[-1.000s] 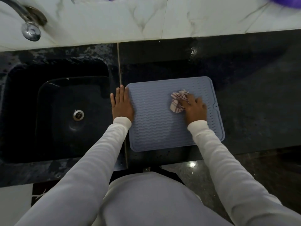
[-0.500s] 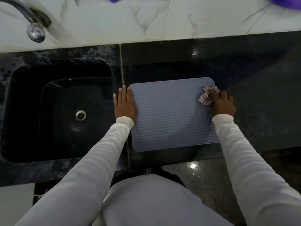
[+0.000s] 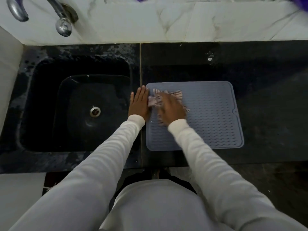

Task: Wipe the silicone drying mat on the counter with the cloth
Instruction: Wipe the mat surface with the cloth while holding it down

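Observation:
A grey-blue silicone drying mat (image 3: 211, 117) with wavy ridges lies flat on the black counter, right of the sink. My right hand (image 3: 171, 109) presses a striped pink-and-white cloth (image 3: 156, 99) onto the mat's left part; hand and cloth are motion-blurred. My left hand (image 3: 139, 104) lies flat, fingers together, on the counter against the mat's left edge, holding nothing.
A black sink (image 3: 80, 107) with a metal drain (image 3: 95, 111) sits left of the mat. A chrome tap (image 3: 61, 22) hangs over the white marble backsplash. Dark counter (image 3: 270, 90) stretches to the right of the mat. The counter's front edge is just below the mat.
My right hand swept the cloth from the mat's middle to its right edge, then back across to the left part. My left hand stayed at the left edge.

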